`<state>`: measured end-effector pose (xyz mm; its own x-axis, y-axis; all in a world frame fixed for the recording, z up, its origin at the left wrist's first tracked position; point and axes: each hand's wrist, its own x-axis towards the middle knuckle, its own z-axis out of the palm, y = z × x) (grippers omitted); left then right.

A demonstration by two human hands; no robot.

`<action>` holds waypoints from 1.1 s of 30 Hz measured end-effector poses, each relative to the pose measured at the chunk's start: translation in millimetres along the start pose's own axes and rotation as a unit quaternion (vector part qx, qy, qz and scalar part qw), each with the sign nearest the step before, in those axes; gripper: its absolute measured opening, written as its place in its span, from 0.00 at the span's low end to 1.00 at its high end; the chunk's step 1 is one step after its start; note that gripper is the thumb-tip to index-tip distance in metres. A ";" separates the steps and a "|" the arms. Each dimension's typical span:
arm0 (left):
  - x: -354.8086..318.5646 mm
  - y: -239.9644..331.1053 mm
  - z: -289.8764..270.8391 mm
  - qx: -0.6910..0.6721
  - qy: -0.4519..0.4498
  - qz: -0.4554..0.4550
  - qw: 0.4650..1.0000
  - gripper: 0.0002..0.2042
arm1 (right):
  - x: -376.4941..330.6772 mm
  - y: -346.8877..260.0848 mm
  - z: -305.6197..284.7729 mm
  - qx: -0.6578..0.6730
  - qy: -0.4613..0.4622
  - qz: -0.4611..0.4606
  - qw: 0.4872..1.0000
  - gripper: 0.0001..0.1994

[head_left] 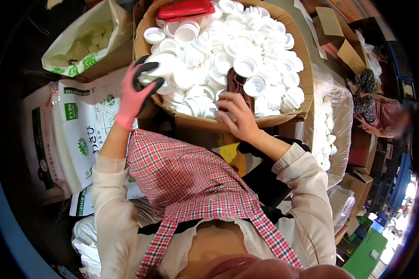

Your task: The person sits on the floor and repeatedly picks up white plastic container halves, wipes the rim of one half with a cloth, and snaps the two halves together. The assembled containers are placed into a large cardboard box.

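A large cardboard box (307, 60) in front of me is heaped with white round plastic lids (219, 60). On its left side my left hand (137, 90), in a pink glove with black fingertips, has its thumb and fingers around a white lid (163, 65), which looks washed out by glare. My bare right hand (237, 114) is over the box's near edge, fingers loosely bent and apart, with nothing visible in them. Just beyond it a dark brown, crumpled-looking thing (236, 83) lies on the lids; its kind is unclear. A red plastic object (186, 9) rests on the far left of the heap.
To the left stands an open white bag (84, 42) with pale pieces inside, above printed white sacks (88, 121). A clear plastic-lined box (333, 135) of white parts is at right. Farther right are open cartons (337, 35) and another person (379, 107).
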<state>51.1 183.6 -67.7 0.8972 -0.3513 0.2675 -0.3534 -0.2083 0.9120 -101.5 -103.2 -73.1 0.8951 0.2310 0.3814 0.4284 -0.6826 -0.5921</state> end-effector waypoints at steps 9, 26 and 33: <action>29.6 66.8 109.9 0.135 -0.194 0.157 0.959 0.34 | 34.3 24.9 -25.7 0.564 0.088 0.381 0.728 0.28; 47.7 94.2 162.8 -0.505 -0.186 -0.176 0.824 0.40 | -28.4 63.1 -22.5 -0.246 -0.110 0.096 0.958 0.14; 43.9 80.2 154.1 -0.583 -0.161 -0.194 0.773 0.39 | 13.9 47.5 -87.9 0.335 0.048 0.297 0.893 0.08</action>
<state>21.4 10.8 -30.7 0.6968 -0.7171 -0.0171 0.5727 0.5418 0.6152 -79.5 -193.3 -33.6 0.9880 -0.1158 -0.1024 -0.1131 -0.0892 -0.9896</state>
